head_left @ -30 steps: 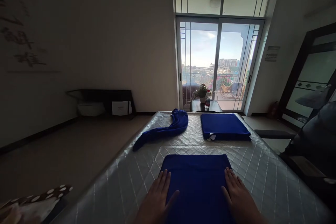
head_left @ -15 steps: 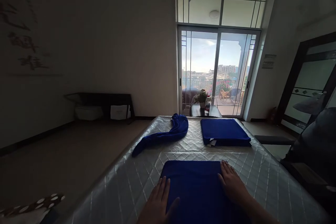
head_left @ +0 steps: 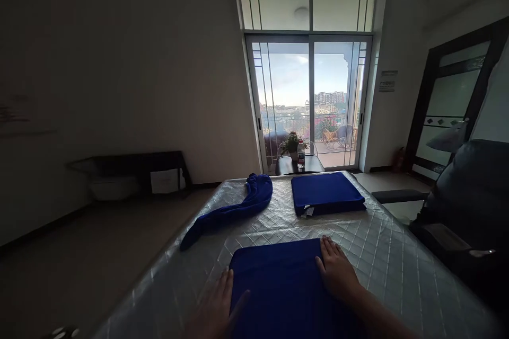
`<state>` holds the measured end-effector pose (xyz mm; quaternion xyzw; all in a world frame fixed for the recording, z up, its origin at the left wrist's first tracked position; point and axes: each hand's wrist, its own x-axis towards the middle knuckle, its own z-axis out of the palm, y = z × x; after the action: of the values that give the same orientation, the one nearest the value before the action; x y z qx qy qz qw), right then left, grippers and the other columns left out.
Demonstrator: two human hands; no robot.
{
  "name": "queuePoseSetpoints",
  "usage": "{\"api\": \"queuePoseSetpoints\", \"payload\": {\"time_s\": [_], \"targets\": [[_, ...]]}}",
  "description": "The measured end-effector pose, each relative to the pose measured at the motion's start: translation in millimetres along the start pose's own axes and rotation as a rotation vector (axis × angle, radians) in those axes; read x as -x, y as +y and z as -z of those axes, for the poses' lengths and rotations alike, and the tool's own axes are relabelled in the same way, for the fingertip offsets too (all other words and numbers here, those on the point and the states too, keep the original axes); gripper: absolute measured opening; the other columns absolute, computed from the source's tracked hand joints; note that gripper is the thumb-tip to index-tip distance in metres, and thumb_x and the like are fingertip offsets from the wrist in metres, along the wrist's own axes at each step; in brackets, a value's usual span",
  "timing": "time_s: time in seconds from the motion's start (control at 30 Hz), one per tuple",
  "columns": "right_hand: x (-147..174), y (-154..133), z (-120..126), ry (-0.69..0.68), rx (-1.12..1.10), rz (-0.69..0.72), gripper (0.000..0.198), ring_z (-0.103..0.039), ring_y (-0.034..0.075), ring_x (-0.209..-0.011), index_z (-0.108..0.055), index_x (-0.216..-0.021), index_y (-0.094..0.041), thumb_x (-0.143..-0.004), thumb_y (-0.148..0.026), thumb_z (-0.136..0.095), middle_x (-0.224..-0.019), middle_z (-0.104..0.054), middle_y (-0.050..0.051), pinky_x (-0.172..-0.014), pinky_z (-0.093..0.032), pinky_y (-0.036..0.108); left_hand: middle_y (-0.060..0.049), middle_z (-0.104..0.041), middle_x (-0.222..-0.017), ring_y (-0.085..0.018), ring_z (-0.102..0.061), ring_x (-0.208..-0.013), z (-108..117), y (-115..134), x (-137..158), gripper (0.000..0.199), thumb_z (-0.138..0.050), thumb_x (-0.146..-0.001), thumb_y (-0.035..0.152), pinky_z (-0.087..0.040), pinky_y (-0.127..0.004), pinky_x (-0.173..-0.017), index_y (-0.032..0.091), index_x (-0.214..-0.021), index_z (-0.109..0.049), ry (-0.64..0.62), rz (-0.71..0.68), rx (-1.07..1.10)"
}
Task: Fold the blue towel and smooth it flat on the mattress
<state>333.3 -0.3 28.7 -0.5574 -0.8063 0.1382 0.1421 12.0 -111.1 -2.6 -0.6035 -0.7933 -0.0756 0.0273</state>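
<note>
A folded blue cloth (head_left: 278,280) lies flat on the quilted grey mattress (head_left: 389,254) right in front of me, its near end running out of view. My left hand (head_left: 212,302), slightly blurred, rests along the cloth's left edge with fingers stretched out and thumb over the fabric. On the upper right corner lies my right hand (head_left: 338,270), palm down and fingers extended. Farther back, a folded blue cloth bundle (head_left: 326,190) with white tags sits on the right. A crumpled blue cloth strip (head_left: 230,212) curves across the mattress on the left.
Beyond the mattress stands a small dark table (head_left: 284,167) with a potted plant (head_left: 292,143) and a bottle (head_left: 301,154), before sliding glass doors (head_left: 310,95). A low black bench (head_left: 131,169) is by the left wall. A dark chair (head_left: 457,196) stands at right.
My view has turned slightly to the right. My left hand has slid outward to the cloth's left edge. The right hand stays on the upper right corner.
</note>
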Motion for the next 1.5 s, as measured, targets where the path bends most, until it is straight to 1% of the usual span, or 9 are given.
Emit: {"api": "queuePoseSetpoints", "payload": {"time_s": [0.1,0.23,0.33,0.43,0.53,0.7,1.03,1.2,1.5], "targets": [[-1,2,-4,0.030,-0.013,0.010,0.071,-0.016,0.024,-0.155,-0.025,-0.156,-0.008,-0.099,-0.050,-0.024,-0.166,-0.020,0.011,-0.128,-0.015,0.043,-0.011,-0.029,-0.162,-0.028,-0.029,-0.150,18,48,-3,0.076,-0.032,-0.097,0.063,-0.034,-0.047,-0.122,0.013,-0.153,-0.036,-0.062,-0.250,0.057],[-4,12,-15,0.073,0.025,0.038,0.070,-0.019,0.025,-0.154,-0.030,-0.155,-0.008,-0.098,-0.048,-0.027,-0.165,-0.024,0.012,-0.127,-0.019,0.045,-0.014,-0.032,-0.161,-0.029,-0.029,-0.150,30,146,-9,0.075,-0.032,-0.098,0.063,-0.032,-0.050,-0.124,0.013,-0.154,-0.036,-0.123,-0.582,0.234],[-9,23,-26,0.117,0.069,0.132,0.063,-0.024,0.026,-0.153,-0.037,-0.154,-0.013,-0.096,-0.038,-0.032,-0.163,-0.031,0.010,-0.125,-0.025,0.047,-0.015,-0.030,-0.162,-0.028,-0.024,-0.151,21,205,-22,0.072,-0.024,-0.101,0.057,-0.030,-0.050,-0.126,0.012,-0.156,-0.032,-0.108,-0.646,0.376],[-12,30,-32,0.142,0.105,0.169,0.063,-0.026,0.025,-0.152,-0.037,-0.154,-0.018,-0.093,-0.031,-0.036,-0.162,-0.033,0.008,-0.124,-0.028,0.048,-0.016,-0.033,-0.161,-0.028,-0.025,-0.151,6,226,-37,0.070,-0.017,-0.102,0.055,-0.032,-0.052,-0.125,0.014,-0.157,-0.030,-0.079,-0.595,0.428],[-12,26,-30,0.114,0.111,0.122,0.063,-0.024,0.024,-0.153,-0.036,-0.154,-0.014,-0.096,-0.035,-0.031,-0.163,-0.032,0.010,-0.125,-0.025,0.044,-0.016,-0.035,-0.160,-0.029,-0.025,-0.151,-3,210,-46,0.070,-0.017,-0.101,0.056,-0.029,-0.053,-0.125,0.016,-0.156,-0.032,-0.084,-0.550,0.396],[-7,12,-14,0.069,0.036,0.041,0.073,-0.020,0.025,-0.154,-0.030,-0.155,-0.007,-0.098,-0.052,-0.025,-0.165,-0.025,0.012,-0.127,-0.018,0.043,-0.017,-0.032,-0.161,-0.030,-0.024,-0.152,4,152,-48,0.077,-0.020,-0.099,0.063,-0.027,-0.051,-0.126,0.011,-0.155,-0.036,-0.096,-0.414,0.265],[-3,5,-5,0.018,0.033,0.008,0.073,-0.015,0.022,-0.155,-0.024,-0.157,-0.009,-0.098,-0.052,-0.024,-0.167,-0.020,0.010,-0.128,-0.015,0.042,-0.016,-0.027,-0.164,-0.028,-0.024,-0.153,13,41,-53,0.080,-0.014,-0.100,0.062,-0.023,-0.048,-0.127,0.005,-0.154,-0.032,-0.078,-0.188,0.102],[-4,4,-6,0.023,0.075,0.004,0.074,-0.016,0.021,-0.155,-0.025,-0.157,-0.011,-0.098,-0.055,-0.023,-0.166,-0.024,0.008,-0.128,-0.015,0.042,-0.017,-0.028,-0.163,-0.028,-0.024,-0.153,12,15,-54,0.085,-0.017,-0.099,0.065,-0.024,-0.046,-0.126,0.002,-0.154,-0.030,-0.061,-0.116,0.135],[-13,16,-3,-0.022,0.101,0.028,0.074,-0.016,0.020,-0.155,-0.027,-0.157,-0.013,-0.098,-0.057,-0.021,-0.166,-0.025,0.007,-0.128,-0.016,0.041,-0.018,-0.028,-0.163,-0.029,-0.025,-0.153,11,-13,-57,0.085,-0.020,-0.099,0.066,-0.024,-0.049,-0.126,0.003,-0.154,-0.028,-0.056,-0.103,0.194]]}}
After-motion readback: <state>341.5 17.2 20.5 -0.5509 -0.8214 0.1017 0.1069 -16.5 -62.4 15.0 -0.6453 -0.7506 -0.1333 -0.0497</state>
